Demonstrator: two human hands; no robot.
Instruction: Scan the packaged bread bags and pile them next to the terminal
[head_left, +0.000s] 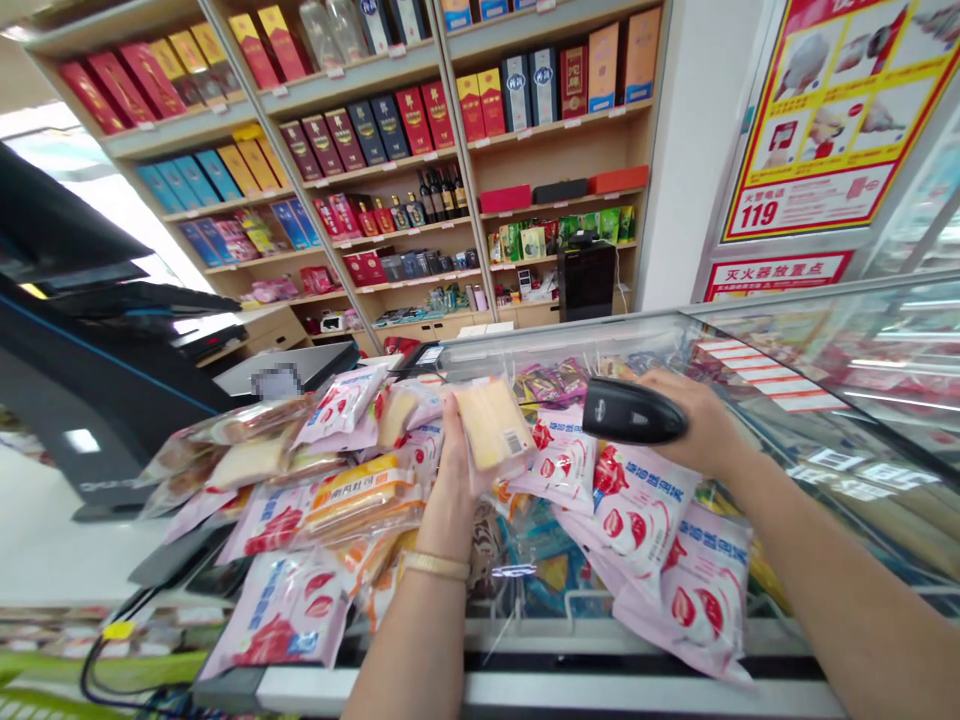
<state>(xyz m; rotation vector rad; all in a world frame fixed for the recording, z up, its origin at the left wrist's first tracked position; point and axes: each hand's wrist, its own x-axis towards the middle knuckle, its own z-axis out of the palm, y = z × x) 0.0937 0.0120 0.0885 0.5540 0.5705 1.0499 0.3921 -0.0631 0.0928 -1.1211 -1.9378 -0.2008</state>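
Note:
My left hand (451, 445) is closed on a clear-wrapped packet of bread (489, 425), its barcode label facing up. A black handheld barcode scanner (634, 412) sits in my right hand (690, 415), its head pointing left toward the packet. Pink strawberry-printed snack packets (637, 510) lie on the freezer glass below my right hand. Left of my left hand is a heap of wrapped breads, among them an orange-printed bread packet (364, 495) and another pink packet (285, 610).
The glass-topped chest freezer (525, 690) runs across the front, with colourful packs under its glass. A dark checkout terminal (90, 370) stands at left on a white counter (45, 540). Shelves (390, 165) of boxes and bottles line the back wall. Cables (97, 660) hang at lower left.

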